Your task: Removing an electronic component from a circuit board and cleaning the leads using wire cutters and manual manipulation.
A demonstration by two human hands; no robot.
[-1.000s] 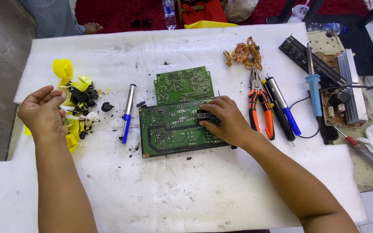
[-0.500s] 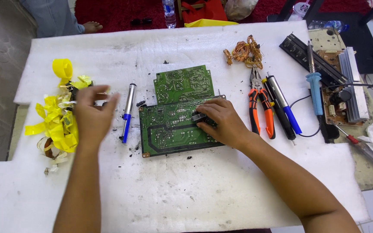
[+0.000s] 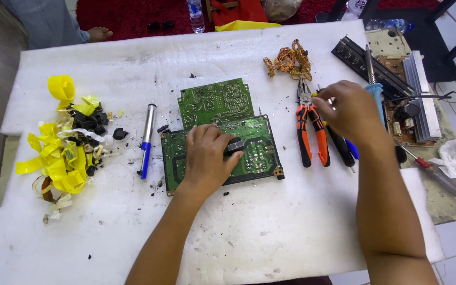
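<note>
Left hand (image 3: 207,155) flat, pressing green rectangular circuit board (image 3: 222,153) at frame centre; right hand (image 3: 347,111) closing over orange-handled pliers (image 3: 311,129), centre-right, grasp unclear. Risk: board could slide, hand could snag loose tools.

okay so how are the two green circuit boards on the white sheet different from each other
The near circuit board is wider and lies under the left hand, which presses on it; the far circuit board is smaller and squarer, and no hand touches it. The near one carries a dark part by the fingers; the far one shows only fine traces. Both are green, lie flat and sit edge to edge.
</note>
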